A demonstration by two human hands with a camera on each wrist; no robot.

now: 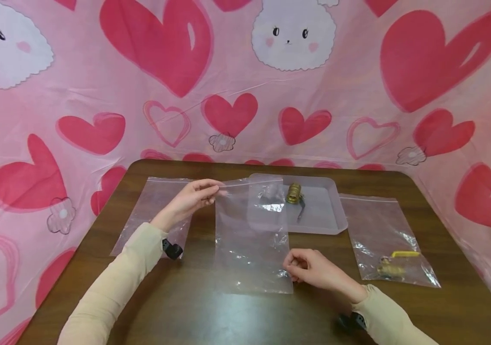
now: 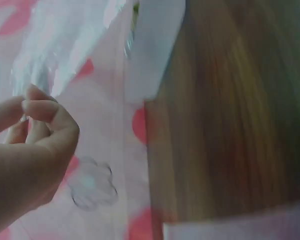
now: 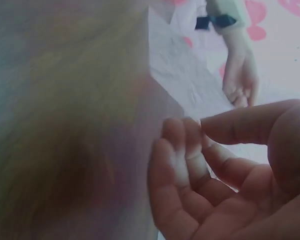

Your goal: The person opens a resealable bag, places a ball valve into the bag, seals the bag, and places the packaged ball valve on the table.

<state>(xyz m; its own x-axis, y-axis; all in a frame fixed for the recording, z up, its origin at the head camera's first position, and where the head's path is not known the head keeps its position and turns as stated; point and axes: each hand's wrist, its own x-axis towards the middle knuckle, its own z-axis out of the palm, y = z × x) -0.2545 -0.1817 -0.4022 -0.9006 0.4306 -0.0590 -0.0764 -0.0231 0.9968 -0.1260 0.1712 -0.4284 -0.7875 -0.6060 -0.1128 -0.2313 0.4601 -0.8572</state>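
A clear zip-lock bag (image 1: 251, 254) hangs above the middle of the table, its zip edge at the top. My left hand (image 1: 194, 197) pinches its upper left corner between thumb and fingers; the left wrist view shows this pinch (image 2: 40, 117) too. Lower down, on the bag's right edge, my right hand (image 1: 314, 268) pinches the plastic with thumb and forefinger. In the right wrist view the other fingers (image 3: 165, 185) are curled beside that edge. Through the bag's upper right part shows the left side of a translucent tray (image 1: 337, 211).
Inside the tray lie a brass fitting (image 1: 293, 193) and a dark lever (image 1: 301, 211). At right, another zip-lock bag (image 1: 374, 220) holds a brass valve (image 1: 391, 268) with a yellow handle (image 1: 405, 254). A flat zip-lock bag (image 1: 142, 211) lies at left. A heart-patterned cloth (image 1: 245, 81) hangs behind the table.
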